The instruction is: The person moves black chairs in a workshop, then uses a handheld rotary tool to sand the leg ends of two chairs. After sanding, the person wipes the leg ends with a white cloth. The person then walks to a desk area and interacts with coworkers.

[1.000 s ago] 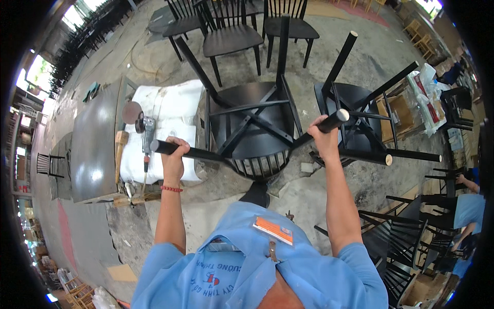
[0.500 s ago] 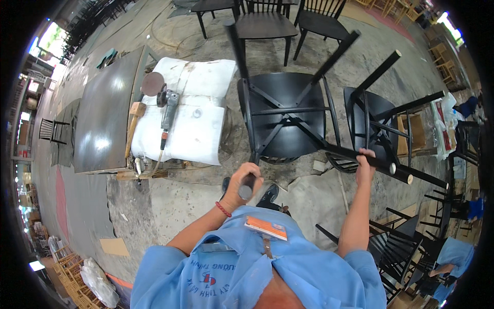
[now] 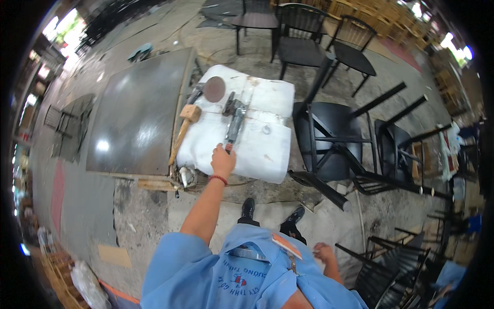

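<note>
My left hand (image 3: 224, 161), a red bracelet at its wrist, has its fingers closed round the cord end of a grey angle grinder (image 3: 236, 123). The grinder lies on a white padded sheet (image 3: 272, 154) over a low work surface. Close by on the pad are a round brown sanding disc (image 3: 214, 89) and a wooden mallet (image 3: 184, 129). My right hand (image 3: 324, 252) hangs low beside my body, fingers loosely bent and apart, with nothing visible in it. Right of the pad, a black chair (image 3: 329, 129) rests upside down, legs up, untouched by either hand.
A dark, shiny panel-topped table (image 3: 134, 123) adjoins the pad on the left. Another upturned black chair (image 3: 396, 149) is at the right. Upright black chairs (image 3: 303, 49) stand beyond. Stacked dark chairs (image 3: 396, 268) are at the lower right, near a person in blue.
Both hands have let go of the upturned chair's legs. My left hand has moved to the angle grinder; my right hand has dropped to my side. The view has shifted left.
</note>
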`<action>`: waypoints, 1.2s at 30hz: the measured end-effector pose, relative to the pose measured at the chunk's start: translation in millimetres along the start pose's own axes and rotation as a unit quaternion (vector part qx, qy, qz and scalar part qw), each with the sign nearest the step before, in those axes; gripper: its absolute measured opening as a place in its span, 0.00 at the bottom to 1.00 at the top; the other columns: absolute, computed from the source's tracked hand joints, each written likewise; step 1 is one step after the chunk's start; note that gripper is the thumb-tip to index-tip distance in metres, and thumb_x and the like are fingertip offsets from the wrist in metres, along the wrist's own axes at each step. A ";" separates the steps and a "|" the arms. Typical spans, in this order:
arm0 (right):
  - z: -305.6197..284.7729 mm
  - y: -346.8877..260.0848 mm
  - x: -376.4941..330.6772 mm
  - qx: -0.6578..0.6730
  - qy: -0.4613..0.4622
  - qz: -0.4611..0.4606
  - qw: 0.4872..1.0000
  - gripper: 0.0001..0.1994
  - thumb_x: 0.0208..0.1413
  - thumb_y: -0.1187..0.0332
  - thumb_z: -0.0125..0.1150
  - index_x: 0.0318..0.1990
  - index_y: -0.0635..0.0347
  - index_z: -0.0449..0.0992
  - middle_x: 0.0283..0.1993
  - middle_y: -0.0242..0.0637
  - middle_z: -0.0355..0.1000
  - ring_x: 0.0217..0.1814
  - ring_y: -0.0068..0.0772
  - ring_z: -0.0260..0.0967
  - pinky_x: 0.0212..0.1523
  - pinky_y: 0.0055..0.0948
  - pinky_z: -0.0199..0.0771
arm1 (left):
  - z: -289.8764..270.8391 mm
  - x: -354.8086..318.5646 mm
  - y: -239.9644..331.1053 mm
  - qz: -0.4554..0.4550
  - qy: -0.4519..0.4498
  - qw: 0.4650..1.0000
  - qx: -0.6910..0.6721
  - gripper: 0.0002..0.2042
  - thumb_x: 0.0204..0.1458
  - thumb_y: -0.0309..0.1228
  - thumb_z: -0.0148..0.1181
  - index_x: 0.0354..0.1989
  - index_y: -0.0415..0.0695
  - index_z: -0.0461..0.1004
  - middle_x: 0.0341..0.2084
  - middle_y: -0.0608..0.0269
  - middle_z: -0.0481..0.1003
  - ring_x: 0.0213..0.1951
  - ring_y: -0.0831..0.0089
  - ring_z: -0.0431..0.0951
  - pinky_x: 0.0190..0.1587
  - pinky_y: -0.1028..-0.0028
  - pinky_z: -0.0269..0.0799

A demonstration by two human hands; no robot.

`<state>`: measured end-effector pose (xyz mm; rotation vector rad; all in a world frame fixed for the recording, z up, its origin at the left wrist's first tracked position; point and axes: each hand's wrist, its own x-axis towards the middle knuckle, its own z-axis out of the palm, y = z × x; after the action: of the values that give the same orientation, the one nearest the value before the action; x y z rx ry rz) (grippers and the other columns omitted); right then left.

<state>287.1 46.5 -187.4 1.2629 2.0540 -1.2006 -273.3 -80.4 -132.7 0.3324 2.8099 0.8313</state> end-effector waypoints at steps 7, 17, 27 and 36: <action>37.2 -70.7 -59.3 0.272 0.014 0.161 0.949 0.22 0.57 0.59 0.60 0.53 0.65 0.76 0.44 0.40 0.78 0.38 0.33 0.74 0.39 0.35 0.75 | 14.8 60.5 18.4 -0.078 -0.280 0.926 -0.243 0.12 0.51 0.35 0.61 0.30 0.36 0.71 0.20 0.60 0.73 0.22 0.68 0.75 0.24 0.68 0.69; -71.6 -232.2 -106.7 0.407 -0.001 -0.309 0.860 0.33 0.60 0.60 0.63 0.68 0.66 0.58 0.65 0.49 0.65 0.67 0.41 0.63 0.65 0.38 0.65 | -67.2 -100.1 81.4 -0.023 -0.361 0.820 -0.443 0.09 0.53 0.32 0.60 0.29 0.41 0.71 0.15 0.70 0.67 0.15 0.79 0.65 0.17 0.75 0.60; -153.4 -212.9 -168.5 0.609 0.229 -0.437 0.621 0.29 0.57 0.53 0.62 0.58 0.65 0.63 0.45 0.44 0.73 0.45 0.39 0.76 0.42 0.40 0.83 | -74.6 -341.0 181.5 0.357 -0.583 0.693 -0.229 0.13 0.55 0.35 0.64 0.40 0.40 0.71 0.24 0.69 0.71 0.25 0.80 0.71 0.28 0.74 0.67; -198.8 -128.7 -192.3 0.587 0.198 -0.407 0.672 0.29 0.46 0.58 0.72 0.51 0.66 0.69 0.35 0.43 0.73 0.32 0.40 0.77 0.33 0.40 0.83 | -12.3 -272.6 171.2 0.398 -0.168 0.869 -0.241 0.22 0.50 0.38 0.70 0.48 0.39 0.71 0.41 0.55 0.75 0.40 0.61 0.76 0.45 0.67 0.73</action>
<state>281.0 95.5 113.7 1.0003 2.1470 -3.2964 11.6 -19.4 4.7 1.4263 1.9894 1.4072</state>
